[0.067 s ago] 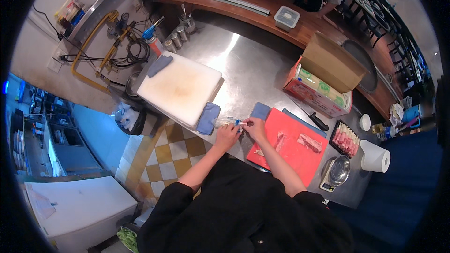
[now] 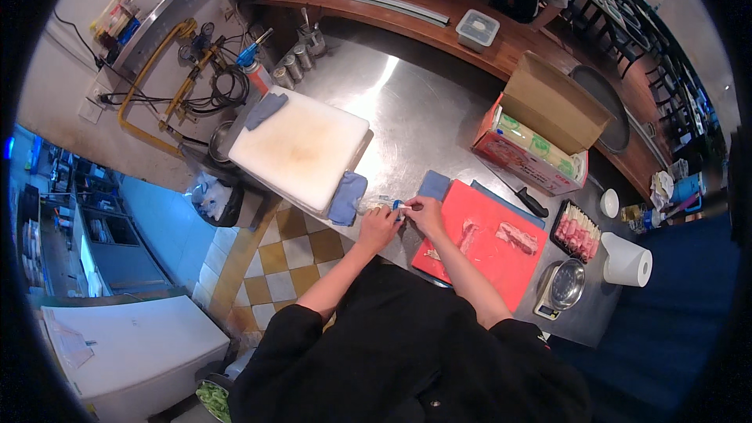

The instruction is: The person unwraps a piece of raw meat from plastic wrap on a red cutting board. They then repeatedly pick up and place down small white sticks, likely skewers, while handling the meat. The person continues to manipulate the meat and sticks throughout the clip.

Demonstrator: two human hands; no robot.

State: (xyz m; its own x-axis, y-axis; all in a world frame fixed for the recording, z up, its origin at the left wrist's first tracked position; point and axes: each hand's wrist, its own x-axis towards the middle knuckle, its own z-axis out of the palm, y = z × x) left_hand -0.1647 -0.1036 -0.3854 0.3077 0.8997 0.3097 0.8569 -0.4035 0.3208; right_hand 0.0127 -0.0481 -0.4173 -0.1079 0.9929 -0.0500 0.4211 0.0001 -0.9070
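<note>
Steel, brushed and glaring, forms the tabletop (image 2: 423,110). Both hands meet at its near edge: the left hand (image 2: 378,227) and right hand (image 2: 425,212) pinch a small blue-and-white object (image 2: 398,205) between their fingertips, too tiny to identify. At three o'clock from the hands lies a flat red cutting board (image 2: 489,247) bearing pale meat strips (image 2: 517,236). At ten o'clock sits a thick white cutting board (image 2: 301,149), with a limp blue cloth (image 2: 347,197) draped at its corner.
</note>
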